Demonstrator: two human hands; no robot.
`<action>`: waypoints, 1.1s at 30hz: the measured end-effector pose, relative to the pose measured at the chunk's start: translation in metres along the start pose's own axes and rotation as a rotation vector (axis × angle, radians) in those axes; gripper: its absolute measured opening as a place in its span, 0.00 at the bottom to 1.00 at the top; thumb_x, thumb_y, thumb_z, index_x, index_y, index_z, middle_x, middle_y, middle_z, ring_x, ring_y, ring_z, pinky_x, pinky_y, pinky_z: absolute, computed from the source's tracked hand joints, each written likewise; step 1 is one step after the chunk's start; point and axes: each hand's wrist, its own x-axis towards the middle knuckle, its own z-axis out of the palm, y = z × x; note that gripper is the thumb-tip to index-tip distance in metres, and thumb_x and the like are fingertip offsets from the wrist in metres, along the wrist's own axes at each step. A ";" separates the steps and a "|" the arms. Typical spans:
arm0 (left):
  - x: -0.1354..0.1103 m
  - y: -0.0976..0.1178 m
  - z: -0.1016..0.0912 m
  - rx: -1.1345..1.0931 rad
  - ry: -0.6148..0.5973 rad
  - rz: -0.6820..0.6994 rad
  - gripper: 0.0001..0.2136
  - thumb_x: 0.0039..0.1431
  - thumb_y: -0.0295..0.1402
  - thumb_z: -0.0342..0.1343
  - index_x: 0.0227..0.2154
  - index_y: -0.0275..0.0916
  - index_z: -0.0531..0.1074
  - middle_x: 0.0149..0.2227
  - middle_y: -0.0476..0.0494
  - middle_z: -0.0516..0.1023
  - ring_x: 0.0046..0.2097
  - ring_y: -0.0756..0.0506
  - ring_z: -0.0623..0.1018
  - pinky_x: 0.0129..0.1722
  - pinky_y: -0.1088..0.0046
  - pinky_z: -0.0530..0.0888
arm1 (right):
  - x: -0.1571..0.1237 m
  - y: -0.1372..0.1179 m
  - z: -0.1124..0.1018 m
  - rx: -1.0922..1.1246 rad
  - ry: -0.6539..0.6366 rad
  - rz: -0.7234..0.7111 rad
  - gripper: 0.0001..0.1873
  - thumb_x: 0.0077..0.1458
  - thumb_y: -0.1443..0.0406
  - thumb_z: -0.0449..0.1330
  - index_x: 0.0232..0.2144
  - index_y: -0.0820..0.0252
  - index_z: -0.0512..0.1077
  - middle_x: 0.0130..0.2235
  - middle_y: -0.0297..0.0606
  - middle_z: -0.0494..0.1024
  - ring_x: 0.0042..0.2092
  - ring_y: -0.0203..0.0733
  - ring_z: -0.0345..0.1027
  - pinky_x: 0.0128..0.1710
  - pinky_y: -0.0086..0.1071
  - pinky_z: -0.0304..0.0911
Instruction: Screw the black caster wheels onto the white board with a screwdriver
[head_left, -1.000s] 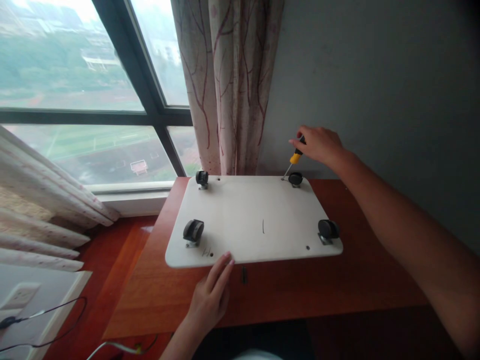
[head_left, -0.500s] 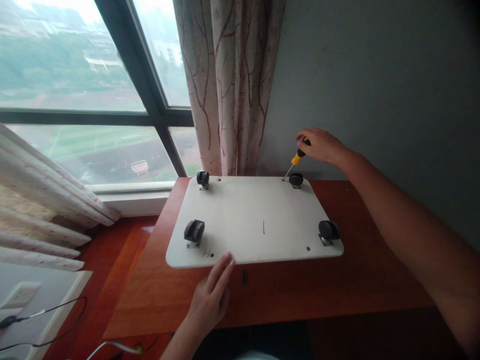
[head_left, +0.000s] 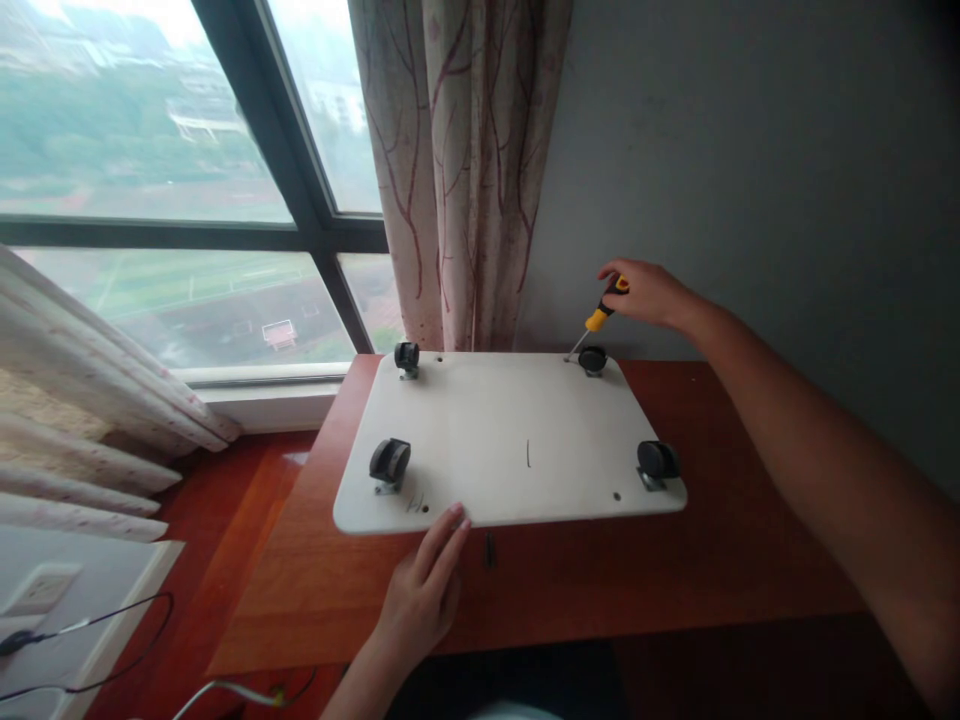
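A white board (head_left: 480, 430) with rounded corners lies on the wooden table, black caster wheels (head_left: 390, 462) standing up near its corners. My right hand (head_left: 637, 290) grips a yellow and black screwdriver (head_left: 598, 318) by its handle. The screwdriver leans to the right, its tip at a hole by the far edge, beside the far right caster (head_left: 592, 360). My left hand (head_left: 424, 585) rests with fingers stretched out on the board's near edge, right of a dark hole (head_left: 425, 509). A small dark screw-like piece (head_left: 490, 550) lies on the table just in front of the board.
The brown table (head_left: 337, 600) extends around the board. Behind it are a patterned curtain (head_left: 472, 180) and a grey wall (head_left: 720, 180). A window (head_left: 225, 300) stands at the left. Cables (head_left: 165, 620) run by a wall socket (head_left: 45, 590) at lower left.
My right hand has shifted slightly right and its fingers have moved on the handle. The screwdriver's tip stays at the same hole. My left hand has not visibly moved.
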 end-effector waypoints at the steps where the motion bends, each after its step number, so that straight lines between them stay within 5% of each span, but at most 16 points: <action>1: 0.000 0.000 0.000 -0.002 -0.001 0.000 0.34 0.63 0.17 0.47 0.71 0.42 0.51 0.65 0.31 0.66 0.63 0.40 0.72 0.52 0.70 0.78 | 0.001 0.001 0.000 0.035 -0.022 -0.028 0.20 0.54 0.60 0.61 0.50 0.54 0.74 0.46 0.42 0.81 0.45 0.50 0.74 0.43 0.40 0.67; 9: 0.000 0.000 0.000 0.004 -0.006 -0.001 0.33 0.64 0.17 0.46 0.71 0.42 0.51 0.66 0.32 0.66 0.63 0.40 0.72 0.53 0.68 0.78 | -0.009 -0.013 0.002 -0.179 0.131 0.111 0.25 0.59 0.47 0.58 0.49 0.57 0.75 0.43 0.51 0.82 0.43 0.58 0.74 0.39 0.46 0.66; 17: -0.001 -0.001 0.001 0.003 -0.012 0.000 0.33 0.63 0.17 0.46 0.70 0.41 0.52 0.66 0.31 0.65 0.64 0.40 0.71 0.52 0.69 0.78 | 0.007 -0.009 -0.003 0.041 -0.059 -0.092 0.21 0.54 0.64 0.60 0.52 0.53 0.74 0.51 0.42 0.80 0.50 0.51 0.73 0.47 0.41 0.67; 25: 0.000 0.000 0.001 0.018 -0.005 -0.005 0.34 0.64 0.17 0.46 0.71 0.43 0.50 0.66 0.32 0.66 0.63 0.40 0.72 0.53 0.67 0.78 | -0.006 -0.025 0.002 -0.166 0.105 0.109 0.23 0.58 0.49 0.59 0.48 0.57 0.75 0.44 0.51 0.81 0.44 0.60 0.75 0.40 0.47 0.66; 33: -0.001 0.000 0.001 0.025 -0.009 0.004 0.34 0.64 0.17 0.46 0.71 0.42 0.50 0.65 0.32 0.66 0.62 0.41 0.73 0.52 0.68 0.79 | 0.008 -0.005 0.001 0.163 -0.075 -0.131 0.22 0.53 0.66 0.60 0.52 0.53 0.73 0.49 0.40 0.80 0.48 0.49 0.73 0.46 0.40 0.68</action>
